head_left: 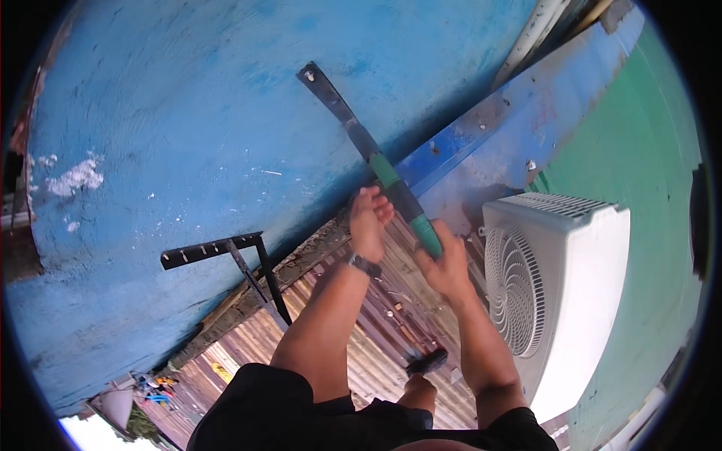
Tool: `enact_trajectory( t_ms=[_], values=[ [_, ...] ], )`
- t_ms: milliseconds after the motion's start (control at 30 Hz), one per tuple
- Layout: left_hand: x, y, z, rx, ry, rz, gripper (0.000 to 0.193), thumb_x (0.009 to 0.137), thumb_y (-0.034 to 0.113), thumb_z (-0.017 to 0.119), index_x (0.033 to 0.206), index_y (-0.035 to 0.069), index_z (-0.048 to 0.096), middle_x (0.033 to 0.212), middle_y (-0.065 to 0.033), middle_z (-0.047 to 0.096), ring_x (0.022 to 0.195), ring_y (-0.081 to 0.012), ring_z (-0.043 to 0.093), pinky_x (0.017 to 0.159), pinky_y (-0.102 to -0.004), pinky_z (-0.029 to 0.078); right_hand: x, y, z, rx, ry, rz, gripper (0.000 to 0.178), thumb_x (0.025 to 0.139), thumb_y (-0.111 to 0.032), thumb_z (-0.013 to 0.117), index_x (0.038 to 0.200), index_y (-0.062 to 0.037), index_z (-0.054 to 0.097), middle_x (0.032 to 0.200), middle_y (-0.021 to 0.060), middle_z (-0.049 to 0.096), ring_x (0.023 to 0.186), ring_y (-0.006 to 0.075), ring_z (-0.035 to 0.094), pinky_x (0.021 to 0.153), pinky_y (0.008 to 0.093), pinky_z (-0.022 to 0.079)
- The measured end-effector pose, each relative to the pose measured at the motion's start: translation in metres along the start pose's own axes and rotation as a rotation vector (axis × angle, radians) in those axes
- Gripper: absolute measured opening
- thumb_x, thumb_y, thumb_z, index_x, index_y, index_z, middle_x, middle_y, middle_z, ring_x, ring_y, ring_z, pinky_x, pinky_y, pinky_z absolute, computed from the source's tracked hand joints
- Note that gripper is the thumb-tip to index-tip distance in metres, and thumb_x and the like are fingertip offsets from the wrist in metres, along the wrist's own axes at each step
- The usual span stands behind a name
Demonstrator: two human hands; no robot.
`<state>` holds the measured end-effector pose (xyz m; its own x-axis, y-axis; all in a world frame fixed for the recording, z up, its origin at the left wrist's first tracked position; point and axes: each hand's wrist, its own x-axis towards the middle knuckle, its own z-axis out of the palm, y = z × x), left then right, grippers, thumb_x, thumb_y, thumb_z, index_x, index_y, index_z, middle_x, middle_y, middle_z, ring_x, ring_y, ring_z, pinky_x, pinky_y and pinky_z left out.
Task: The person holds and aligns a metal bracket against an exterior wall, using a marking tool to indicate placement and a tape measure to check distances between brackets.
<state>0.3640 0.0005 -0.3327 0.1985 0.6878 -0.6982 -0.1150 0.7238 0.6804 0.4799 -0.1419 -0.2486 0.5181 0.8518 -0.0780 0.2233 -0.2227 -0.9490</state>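
My right hand (445,263) is closed around the lower end of a long bar-like tool with a green and black handle (426,234). The tool slants up and left toward the blue wall. Its far end lines up with a flat black metal bar (325,92) that has a bolt near its tip; where one stops and the other starts I cannot tell, nor the tool's exact kind. Beside the middle of the handle is my left hand (368,225), its fingers apart and slightly bent, with a watch on the wrist. Nothing shows in its grasp.
A black metal bracket (212,250) juts from the blue wall (188,98) at left. The white outdoor air-conditioner unit (560,293) stands close on my right, by a green surface (639,173). Below lies corrugated metal sheeting (376,338), with a dark shoe (427,362) on it.
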Motion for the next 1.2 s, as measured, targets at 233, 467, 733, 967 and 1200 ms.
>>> enact_trajectory(
  t_ms=[233, 467, 733, 967, 1200],
  values=[
    [-0.027, 0.020, 0.041, -0.240, -0.271, 0.094, 0.061, 0.102, 0.063, 0.044, 0.125, 0.007, 0.054, 0.108, -0.0077, 0.059, 0.101, -0.0210, 0.058, 0.090, -0.0390, 0.049, 0.030, 0.000, 0.020, -0.025, -0.008, -0.038, 0.032, 0.079, -0.006, 0.064, 0.110, -0.0037, 0.058, 0.077, 0.0252, 0.065, 0.076, 0.0479, 0.066, 0.064, 0.0479, 0.051],
    [-0.019, 0.047, 0.062, -0.236, -0.202, 0.116, 0.047, 0.100, 0.050, 0.061, 0.122, 0.009, 0.055, 0.096, -0.0078, 0.057, 0.077, -0.0198, 0.058, 0.071, -0.0377, 0.054, 0.051, 0.002, 0.033, -0.038, -0.014, -0.037, 0.039, 0.080, -0.009, 0.065, 0.118, -0.0040, 0.058, 0.083, 0.0262, 0.067, 0.080, 0.0495, 0.066, 0.067, 0.0487, 0.052],
    [-0.007, 0.051, 0.056, -0.157, -0.212, 0.146, 0.044, 0.099, 0.048, 0.062, 0.120, 0.010, 0.056, 0.089, -0.0055, 0.055, 0.072, -0.0184, 0.058, 0.068, -0.0352, 0.053, 0.053, 0.001, 0.038, 0.039, 0.002, -0.045, 0.035, 0.081, -0.008, 0.064, 0.115, -0.0051, 0.059, 0.083, 0.0219, 0.069, 0.081, 0.0474, 0.068, 0.069, 0.0466, 0.053],
    [-0.004, 0.057, 0.056, -0.155, -0.225, 0.114, 0.039, 0.099, 0.043, 0.062, 0.117, 0.009, 0.057, 0.089, -0.0045, 0.054, 0.073, -0.0178, 0.059, 0.069, -0.0353, 0.054, 0.058, 0.001, 0.035, -0.017, 0.001, -0.048, 0.026, 0.081, -0.008, 0.064, 0.106, -0.0046, 0.057, 0.082, 0.0214, 0.069, 0.080, 0.0469, 0.068, 0.067, 0.0468, 0.053],
    [0.000, 0.054, 0.058, -0.099, -0.212, 0.129, 0.033, 0.100, 0.038, 0.059, 0.117, 0.010, 0.055, 0.095, -0.0028, 0.050, 0.076, -0.0166, 0.058, 0.068, -0.0363, 0.053, 0.060, 0.003, 0.033, -0.033, 0.006, -0.066, 0.022, 0.080, -0.007, 0.063, 0.101, -0.0049, 0.056, 0.078, 0.0227, 0.066, 0.075, 0.0479, 0.065, 0.065, 0.0484, 0.052]
  ],
)
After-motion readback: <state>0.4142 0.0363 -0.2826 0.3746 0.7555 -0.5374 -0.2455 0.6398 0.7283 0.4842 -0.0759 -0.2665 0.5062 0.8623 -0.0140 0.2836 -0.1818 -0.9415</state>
